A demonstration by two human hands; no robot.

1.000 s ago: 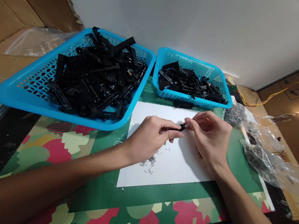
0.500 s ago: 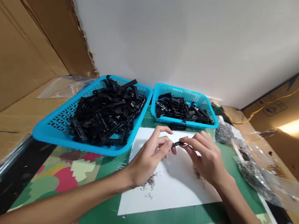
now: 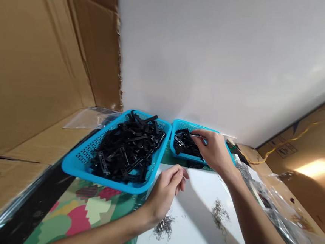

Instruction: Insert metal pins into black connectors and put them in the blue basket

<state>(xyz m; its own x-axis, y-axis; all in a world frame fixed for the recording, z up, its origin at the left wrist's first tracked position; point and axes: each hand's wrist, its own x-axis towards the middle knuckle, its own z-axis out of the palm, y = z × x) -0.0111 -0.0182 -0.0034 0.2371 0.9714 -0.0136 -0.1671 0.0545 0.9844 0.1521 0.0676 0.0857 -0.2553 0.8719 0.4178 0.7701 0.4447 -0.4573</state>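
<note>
My right hand [image 3: 210,145] reaches over the smaller blue basket [image 3: 184,159] on the right, its fingers pinched on a thin black plastic part [image 3: 197,135]. Several black plastic pieces [image 3: 188,146] lie in that basket, partly hidden by the hand. Lower down, my left hand [image 3: 168,189] hovers over a white sheet [image 3: 190,219] with its fingers curled in and the thumb against the index finger. I see nothing between its fingertips. Small thin bent wire pieces lie on the sheet in two heaps, a left heap [image 3: 164,227] below my left hand and a right heap [image 3: 219,212].
A larger blue basket [image 3: 71,170], heaped with black plastic pieces [image 3: 131,149], stands at the left. Another black part [image 3: 195,165] lies before the smaller basket. Plastic bags [image 3: 281,227] line the right side. Cardboard [image 3: 42,69] and a white wall [image 3: 199,57] enclose the table.
My right hand has moved away from my left hand, up to the smaller basket, taking the thin black part along. My left hand has let go of it and curled. The view has shifted.
</note>
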